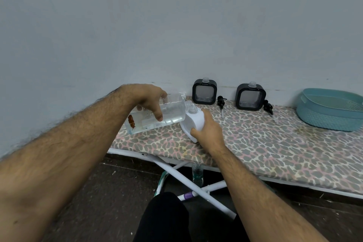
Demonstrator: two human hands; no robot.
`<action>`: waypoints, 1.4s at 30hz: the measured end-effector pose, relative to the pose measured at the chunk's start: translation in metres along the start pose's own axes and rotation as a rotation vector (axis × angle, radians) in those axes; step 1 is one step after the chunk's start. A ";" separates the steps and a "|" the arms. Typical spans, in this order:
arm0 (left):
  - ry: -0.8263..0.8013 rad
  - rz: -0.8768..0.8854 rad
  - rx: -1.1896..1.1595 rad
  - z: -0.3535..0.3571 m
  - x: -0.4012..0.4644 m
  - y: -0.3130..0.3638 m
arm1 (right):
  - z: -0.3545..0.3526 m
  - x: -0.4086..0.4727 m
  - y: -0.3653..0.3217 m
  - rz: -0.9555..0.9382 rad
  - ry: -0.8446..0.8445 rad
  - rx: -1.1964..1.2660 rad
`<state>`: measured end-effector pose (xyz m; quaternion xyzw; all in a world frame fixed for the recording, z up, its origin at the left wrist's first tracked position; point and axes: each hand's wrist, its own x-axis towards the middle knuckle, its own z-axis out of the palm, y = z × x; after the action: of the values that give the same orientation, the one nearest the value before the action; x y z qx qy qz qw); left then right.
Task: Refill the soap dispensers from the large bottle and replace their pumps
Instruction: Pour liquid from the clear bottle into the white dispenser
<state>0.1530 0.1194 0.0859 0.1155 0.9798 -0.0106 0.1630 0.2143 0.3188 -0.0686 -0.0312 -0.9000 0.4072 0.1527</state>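
My left hand (pixel 148 100) grips the large clear bottle (pixel 169 114) from above and holds it tipped on its side, its mouth against the open neck of a white dispenser (pixel 193 119). My right hand (pixel 209 129) grips that white dispenser, which leans to the left on the leopard-print board (pixel 275 143). Two black square dispensers (pixel 204 92) (pixel 250 96) stand by the wall with open necks. A black pump (pixel 221 104) lies beside the first, another black pump (pixel 268 107) beside the second. A white pump (pixel 183 95) shows partly behind the bottle.
A teal plastic basket (pixel 332 109) sits at the board's right end. Under the board are white crossed legs (pixel 186 179) and a small bottle (pixel 197 173) on the dark floor. The pale wall (pixel 176 25) runs right behind the board.
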 end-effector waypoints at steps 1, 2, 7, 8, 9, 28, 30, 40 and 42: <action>0.000 -0.001 0.002 0.000 0.000 0.000 | 0.000 0.000 0.000 0.001 0.001 0.000; 0.001 -0.002 0.003 0.000 0.000 0.001 | 0.000 0.000 0.000 0.000 0.001 -0.002; 0.002 -0.004 0.007 0.000 0.000 0.000 | 0.000 0.000 -0.001 -0.003 0.003 -0.004; 0.002 -0.002 0.010 0.000 0.000 0.000 | 0.000 -0.001 -0.001 -0.003 0.003 -0.002; 0.002 -0.001 0.011 0.000 0.000 0.001 | 0.000 -0.001 -0.001 -0.004 0.003 0.000; -0.010 -0.016 0.005 -0.003 -0.002 0.003 | -0.001 0.000 0.000 -0.002 -0.007 0.003; -0.010 -0.014 0.007 -0.003 -0.002 0.003 | -0.001 0.000 0.000 -0.002 -0.007 0.004; -0.013 -0.008 0.014 -0.004 -0.001 0.003 | -0.002 -0.001 -0.001 -0.003 -0.010 0.004; -0.013 -0.005 0.016 -0.004 0.000 0.003 | -0.002 -0.001 -0.001 -0.004 -0.011 0.007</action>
<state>0.1529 0.1222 0.0896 0.1144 0.9788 -0.0196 0.1686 0.2162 0.3192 -0.0666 -0.0266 -0.8995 0.4100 0.1486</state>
